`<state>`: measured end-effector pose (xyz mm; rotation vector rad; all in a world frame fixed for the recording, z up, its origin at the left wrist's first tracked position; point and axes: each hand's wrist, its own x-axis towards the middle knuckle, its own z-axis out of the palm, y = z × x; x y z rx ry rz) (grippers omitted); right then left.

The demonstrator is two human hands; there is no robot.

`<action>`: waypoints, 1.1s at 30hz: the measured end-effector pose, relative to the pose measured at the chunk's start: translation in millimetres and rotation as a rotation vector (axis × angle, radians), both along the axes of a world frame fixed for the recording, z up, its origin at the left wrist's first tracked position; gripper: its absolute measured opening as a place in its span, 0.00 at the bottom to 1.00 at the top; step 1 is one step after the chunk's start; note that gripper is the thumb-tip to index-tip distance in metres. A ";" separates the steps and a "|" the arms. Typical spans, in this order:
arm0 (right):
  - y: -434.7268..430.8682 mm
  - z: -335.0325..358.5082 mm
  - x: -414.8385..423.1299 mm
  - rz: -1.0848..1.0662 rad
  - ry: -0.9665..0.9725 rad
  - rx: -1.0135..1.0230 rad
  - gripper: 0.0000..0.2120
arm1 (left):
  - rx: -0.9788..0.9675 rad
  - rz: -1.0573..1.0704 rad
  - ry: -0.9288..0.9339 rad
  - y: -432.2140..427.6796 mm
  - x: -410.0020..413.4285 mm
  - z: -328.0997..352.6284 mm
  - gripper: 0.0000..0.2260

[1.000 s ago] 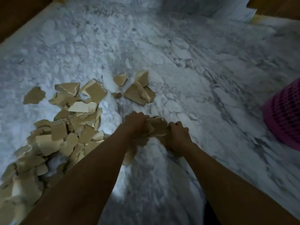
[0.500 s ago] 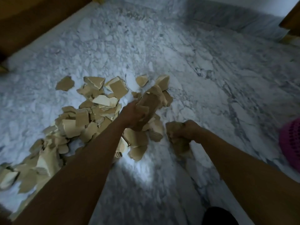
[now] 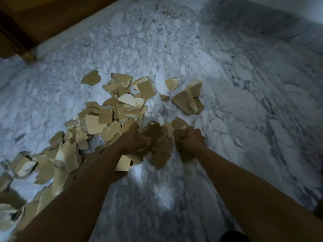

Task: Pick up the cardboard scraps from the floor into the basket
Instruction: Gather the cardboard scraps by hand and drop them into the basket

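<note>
- We're seeing a dark rounded shape (image 3: 234,236) at the bottom edge, nearest us; can't tell what it is.
- The left forearm (image 3: 83,189) & right forearm (image 3: 244,186) are reaching fwd from the bottom corners over the floor (image 3: 157,198), which is white-grey marble w/ a bright glare patch btwn the arms.
- The left hand (image 3: 132,140) is curling its fingers round a bunch of cardboard scraps (image 3: 157,137), gripping them at the near-right end of the heap.
- The right hand (image 3: 190,138) is clenching round more pcs just beside the left. Scraps are sticking out above & below it.
- We can't tell if the gripped bunch is resting on the floor or hanging just off it.
- The main pile (image 3: 97,119) is lying on the floor to the left, running from the bottom-left edge up to mid-frame, w/ tan & pale torn pcs overlapping.
- Beyond the right hand a small cluster (image 3: 187,102) is sitting apart from the pile, w/ a single piece (image 3: 172,83) just behind it.
- A lone scrap (image 3: 90,77) is lying at the pile's far-left side.
- Farthest off, wooden furniture (image 3: 43,18) is filling the top-left corner, and a grey marble skirting (image 3: 262,27) is running along the top right.
</note>
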<state>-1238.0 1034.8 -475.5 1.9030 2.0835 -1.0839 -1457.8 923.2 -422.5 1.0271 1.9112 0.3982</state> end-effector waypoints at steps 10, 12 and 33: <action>18.9 11.1 76.8 0.321 -0.182 0.377 0.16 | -0.116 -0.506 0.450 32.5 54.7 -45.8 0.25; 8.5 -1.5 82.3 0.326 -0.204 0.423 0.09 | -0.075 -0.534 0.500 29.2 60.1 -46.3 0.24; 39.9 3.0 -12.8 0.217 0.130 0.158 0.14 | 0.103 -0.622 0.746 1.4 58.7 -41.5 0.27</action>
